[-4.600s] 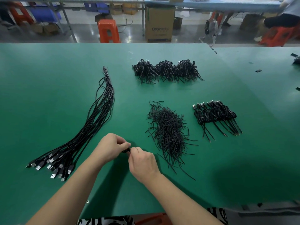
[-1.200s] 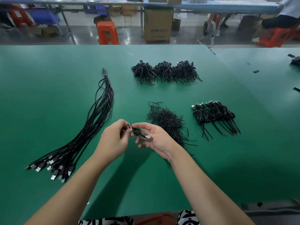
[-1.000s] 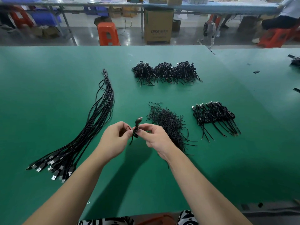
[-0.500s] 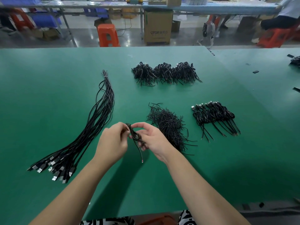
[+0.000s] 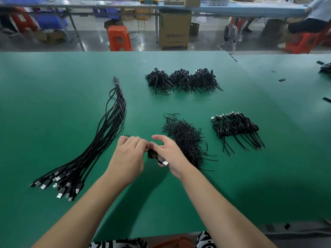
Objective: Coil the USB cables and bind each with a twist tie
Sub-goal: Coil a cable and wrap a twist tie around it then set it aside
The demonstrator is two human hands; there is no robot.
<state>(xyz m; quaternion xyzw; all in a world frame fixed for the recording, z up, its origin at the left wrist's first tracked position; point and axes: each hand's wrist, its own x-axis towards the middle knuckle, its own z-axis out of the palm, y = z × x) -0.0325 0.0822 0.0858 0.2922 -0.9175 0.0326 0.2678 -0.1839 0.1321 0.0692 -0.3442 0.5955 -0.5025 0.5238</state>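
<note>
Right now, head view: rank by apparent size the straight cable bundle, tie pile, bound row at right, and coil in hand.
1. Straight cable bundle
2. Tie pile
3. Bound row; close to the pile, unsure
4. Coil, smallest

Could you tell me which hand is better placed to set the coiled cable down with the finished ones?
Probably the right hand: it holds the coiled cable, and the row of finished cables lies on its side of the table. The left hand would have to cross over.
</note>
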